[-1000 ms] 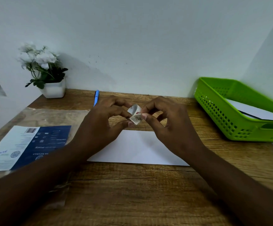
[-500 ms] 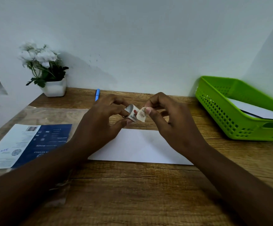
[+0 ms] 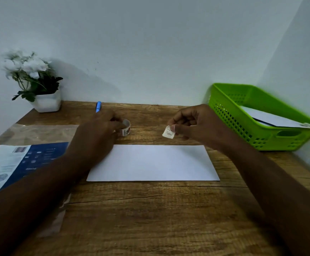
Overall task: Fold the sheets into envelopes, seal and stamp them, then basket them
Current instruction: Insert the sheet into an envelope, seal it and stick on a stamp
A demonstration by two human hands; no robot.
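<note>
The wooden table [image 3: 150,218] fills the lower frame. At right sits the green basket [image 3: 230,115], white envelopes [image 3: 272,120] already lying inside it. Left of centre lies a plastic packet [image 3: 21,163] with a blue and white label. Dead centre, a white envelope [image 3: 154,163] lies flat, just below both hands. Upper left stands a white pot of white flowers [image 3: 34,80]. The hands are apart. The left hand [image 3: 97,133] curls its fingers round the stamp roll [image 3: 126,127], down at the table just above the envelope's left corner. The right hand [image 3: 193,124] pinches a single stamp [image 3: 168,133] between thumb and forefinger, held above the envelope's far edge. A blue pen [image 3: 98,106] peeks out behind the left hand.
</note>
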